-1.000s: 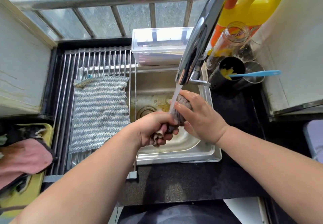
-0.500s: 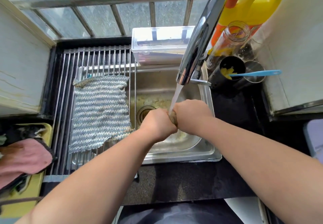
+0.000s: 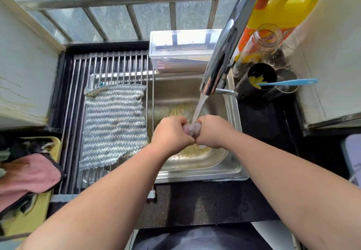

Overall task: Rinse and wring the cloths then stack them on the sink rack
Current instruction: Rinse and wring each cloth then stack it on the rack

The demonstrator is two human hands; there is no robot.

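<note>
Over the steel sink, my left hand and my right hand grip a twisted, wet grey-brown cloth between them. Only a short piece of it shows between the fists. Water runs from the chrome tap straight onto that cloth. A blue-and-white striped cloth lies flat on the roll-up sink rack, to the left of my hands. A pink cloth sits in a yellow tray at the far left.
A clear plastic box stands behind the sink. Right of the tap are a yellow detergent jug, a glass jar and a black cup with a blue utensil. Dark counter runs along the front.
Both hands have closed into fists on the cloth and drawn together, twisting it under the running water. The striped cloth on the rack has not moved.
</note>
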